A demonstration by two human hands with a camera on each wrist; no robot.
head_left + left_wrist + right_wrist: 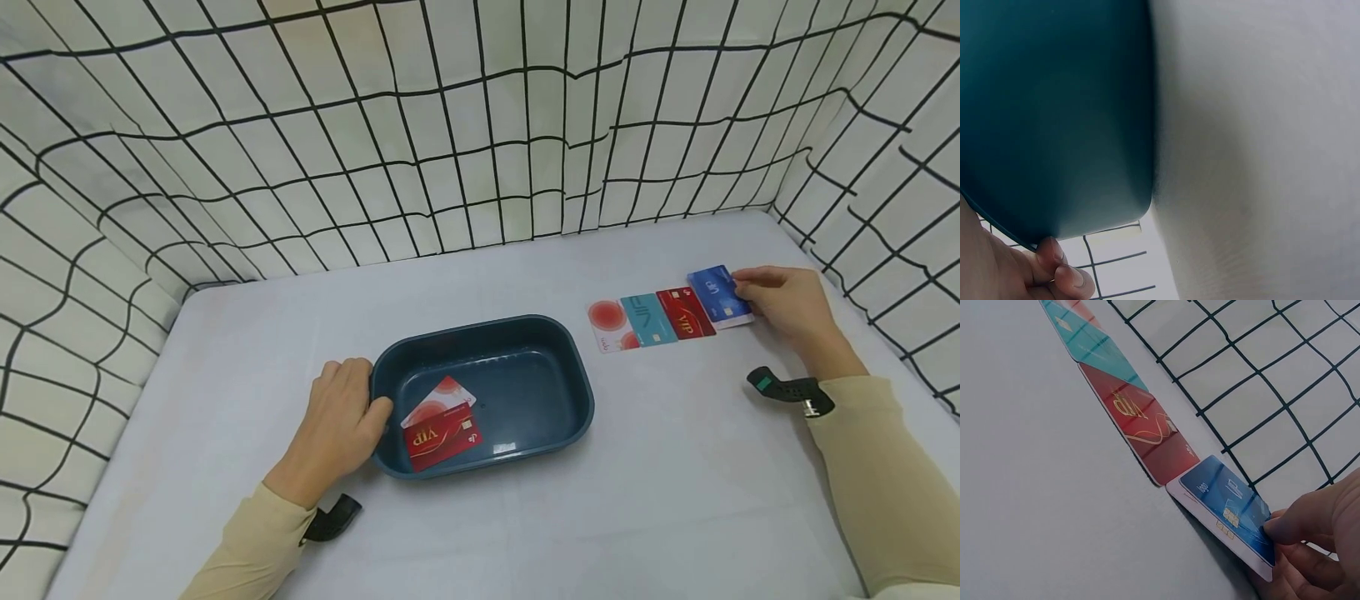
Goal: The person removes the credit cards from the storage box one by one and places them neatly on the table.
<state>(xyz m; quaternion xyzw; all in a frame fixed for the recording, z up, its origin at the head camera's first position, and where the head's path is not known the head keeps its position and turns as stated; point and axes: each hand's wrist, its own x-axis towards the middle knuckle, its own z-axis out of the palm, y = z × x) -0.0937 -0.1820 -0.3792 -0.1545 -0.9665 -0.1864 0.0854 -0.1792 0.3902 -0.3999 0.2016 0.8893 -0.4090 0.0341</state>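
Note:
At the table's right, my right hand [795, 308] pinches a blue VIP card [720, 296] by its right edge. A pale card [1252, 557] with a chip shows beneath the blue one in the right wrist view. Leftward from it lie a red VIP card [686, 313], a teal card [649, 320] and a white card with red circles [612, 326], in a row. My left hand [330, 429] grips the left rim of a dark blue plastic tub [525, 325]. Inside the tub, another red VIP card [444, 438] overlaps a white-and-red card [456, 390].
A white cloth covers the table [495, 533]. Black wire mesh [450, 167] stands along the back and both sides, close to my right hand. Each wrist carries a black strap mount [787, 390].

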